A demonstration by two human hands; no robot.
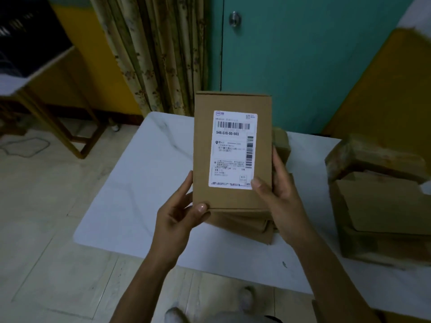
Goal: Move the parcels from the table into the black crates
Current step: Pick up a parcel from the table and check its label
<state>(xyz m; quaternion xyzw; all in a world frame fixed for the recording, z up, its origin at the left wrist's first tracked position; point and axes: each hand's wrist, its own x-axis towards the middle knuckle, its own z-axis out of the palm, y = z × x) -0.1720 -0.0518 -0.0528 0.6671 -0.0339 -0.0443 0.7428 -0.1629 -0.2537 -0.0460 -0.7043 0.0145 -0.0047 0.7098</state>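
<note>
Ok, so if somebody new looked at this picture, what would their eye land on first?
First, the brown cardboard parcel at the centre, held up by the left hand and right hand at its lower edges, its white shipping label with barcodes facing the camera. Next, the white table below it, with more cardboard parcels stacked at its right end.

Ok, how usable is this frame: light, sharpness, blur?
Head view: dim, bluish, no glare. The held parcel is sharp and the large code on its label reads; the small print does not. Head view, edges: the parcels at right and the black crate top left smear with blur.
</note>
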